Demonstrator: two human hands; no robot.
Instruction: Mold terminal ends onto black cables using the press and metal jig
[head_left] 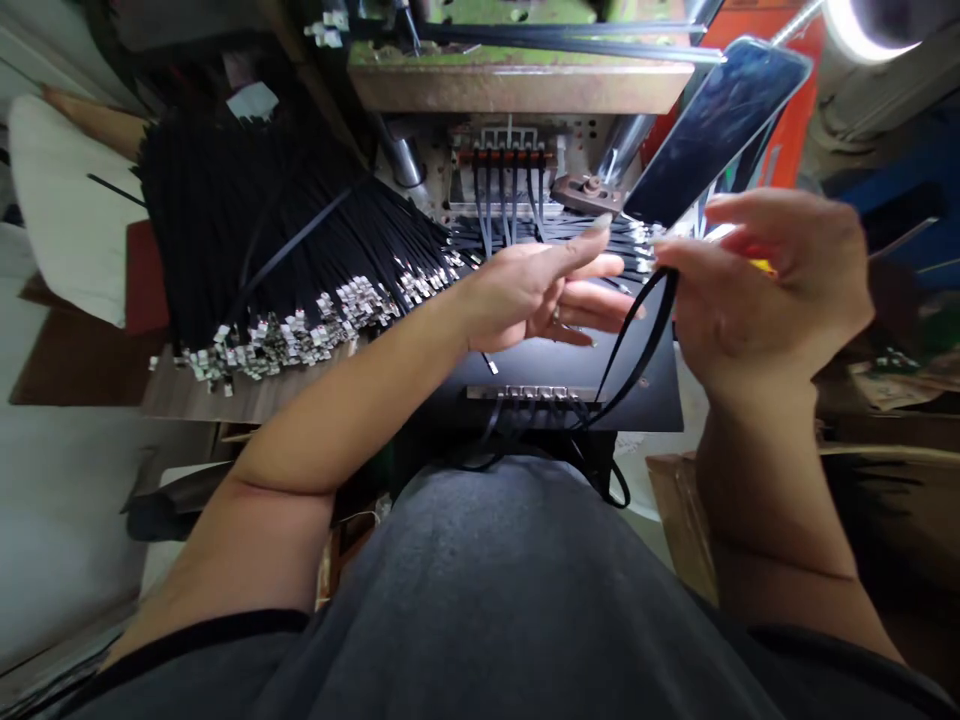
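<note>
My right hand [757, 280] pinches one end of a flat black cable [658, 325], which curves down towards a metal strip. Beside it, my left hand [547, 295] is stretched out over the worktop with its fingers apart, holding nothing; its fingertips come close to the cable, and I cannot tell if they touch. The metal strip [525, 393] lies near the front edge of the dark worktop [651, 385], with several black cables seated along it. Behind my left hand, several more cables [491, 195] hang out of a fixture [510, 145] in the press.
A large heap of black cables [247, 230] with silver connectors [300, 335] covers the left side. The press's upper block [517, 90] spans the back, between metal posts [405, 160]. A phone [720, 130] leans at the right, below a bright lamp [870, 25].
</note>
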